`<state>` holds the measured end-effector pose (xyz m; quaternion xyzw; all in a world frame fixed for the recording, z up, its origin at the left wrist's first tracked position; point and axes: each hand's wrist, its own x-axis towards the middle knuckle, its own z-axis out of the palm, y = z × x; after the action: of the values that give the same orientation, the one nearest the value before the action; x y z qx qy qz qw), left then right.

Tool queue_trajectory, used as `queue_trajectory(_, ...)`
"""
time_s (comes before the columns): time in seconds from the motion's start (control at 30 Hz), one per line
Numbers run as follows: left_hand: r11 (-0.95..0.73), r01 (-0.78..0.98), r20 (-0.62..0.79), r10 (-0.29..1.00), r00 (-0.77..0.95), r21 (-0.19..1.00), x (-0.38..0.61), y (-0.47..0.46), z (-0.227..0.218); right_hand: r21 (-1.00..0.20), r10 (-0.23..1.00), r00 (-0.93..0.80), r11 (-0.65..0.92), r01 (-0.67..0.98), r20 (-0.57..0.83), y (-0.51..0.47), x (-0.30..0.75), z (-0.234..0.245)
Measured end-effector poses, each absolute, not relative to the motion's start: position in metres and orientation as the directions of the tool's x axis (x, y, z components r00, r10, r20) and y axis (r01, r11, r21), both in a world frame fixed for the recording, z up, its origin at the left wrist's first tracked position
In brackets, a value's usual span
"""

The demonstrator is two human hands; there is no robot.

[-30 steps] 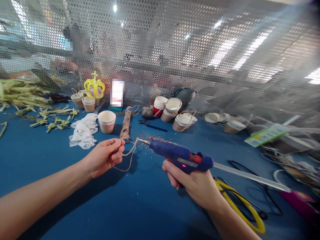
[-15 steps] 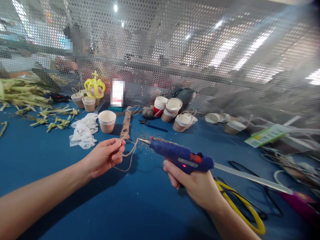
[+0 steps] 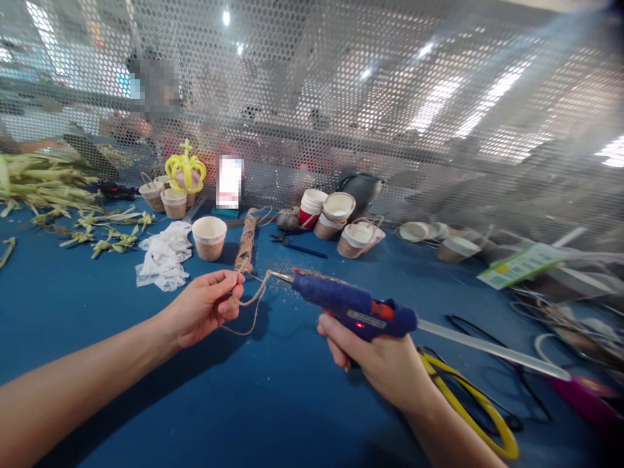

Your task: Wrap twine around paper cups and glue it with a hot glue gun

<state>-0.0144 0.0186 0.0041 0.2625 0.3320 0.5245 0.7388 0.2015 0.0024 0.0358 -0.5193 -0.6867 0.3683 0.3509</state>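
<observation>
My left hand (image 3: pixel 202 307) pinches a short loop of brown twine (image 3: pixel 252 300) above the blue table (image 3: pixel 146 390). My right hand (image 3: pixel 375 361) grips a blue hot glue gun (image 3: pixel 353 307); its metal nozzle touches the end of the twine. A clear glue stick (image 3: pixel 492 348) sticks out of the gun's back, and a small red light glows on its side. Just behind my left hand lies a long bundle of twine (image 3: pixel 246 242).
A paper cup (image 3: pixel 208 237), white cloth (image 3: pixel 164 260), twine-wrapped cups (image 3: pixel 336 218), a yellow crown (image 3: pixel 185 170) and green leaf strips (image 3: pixel 53 188) stand further back. Yellow cable (image 3: pixel 468 406) and tools lie right. A perforated metal screen (image 3: pixel 341 97) closes the back; a person sits behind it.
</observation>
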Motion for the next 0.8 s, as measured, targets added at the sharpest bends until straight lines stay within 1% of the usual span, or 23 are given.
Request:
queue_trajectory(0.1,0.313,-0.599,-0.220,0.949,0.226,0.737,-0.0138,0.0186,0.0039,-0.874,0.973,-0.201,0.193,0.446,0.112,0.0028,0.2007,0.0356)
queue_trajectory(0.23,0.308,-0.599,-0.214,0.951,0.224,0.739,-0.0140,0.0182,0.0043,-0.849,0.967,-0.232,0.209,0.485,0.106,0.0021,0.2009,0.0340)
queue_trajectory(0.37,0.307,-0.601,-0.217,0.951,0.220,0.738,-0.0140,0.0187,0.0045,-0.837,0.973,-0.214,0.190,0.513,0.090,0.0008,0.2015,0.0337)
queue_trajectory(0.6,0.306,-0.595,-0.214,0.951,0.221,0.743,-0.0136,0.0191,0.0037,-0.848,0.969,-0.214,0.214,0.485,0.122,0.0027,0.2013,0.0333)
queue_trajectory(0.8,0.299,-0.590,-0.215,0.954,0.211,0.750,-0.0137,0.0195,0.0042,-0.828,0.972,-0.206,0.209,0.520,0.116,0.0013,0.2012,0.0311)
